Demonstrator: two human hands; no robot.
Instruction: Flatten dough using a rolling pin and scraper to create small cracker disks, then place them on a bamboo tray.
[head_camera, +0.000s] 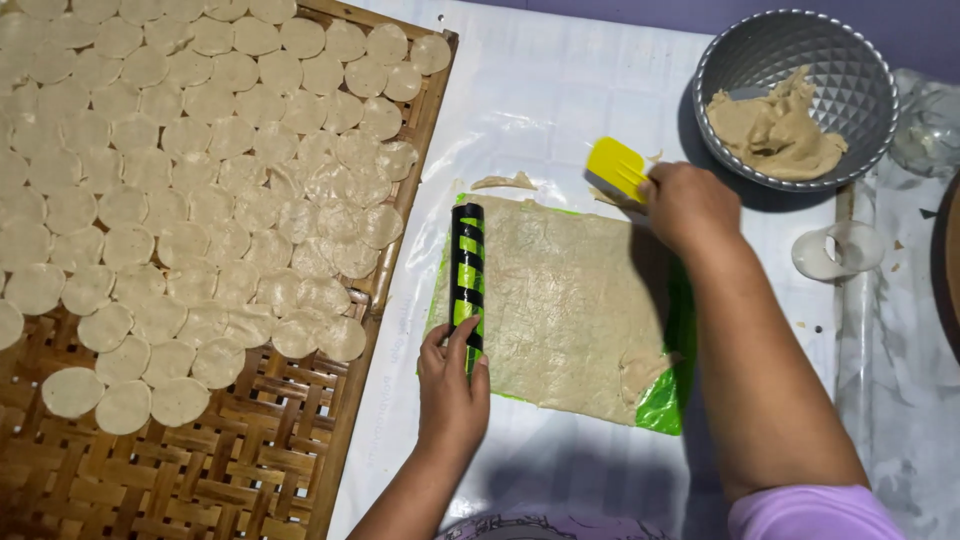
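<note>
My left hand grips the near end of a black roller with green stripes, which lies along the left edge of a thin sheet of beige dough. The dough is spread flat on a green plastic sheet. My right hand holds a yellow scraper at the dough's far right corner. A small scrap of dough lies just beyond the roller's far end.
A woven bamboo tray at left carries several rows of round dough discs. A faceted metal bowl with a lump of dough stands at the back right. A small white ring-shaped cutter sits to the right on the white table cover.
</note>
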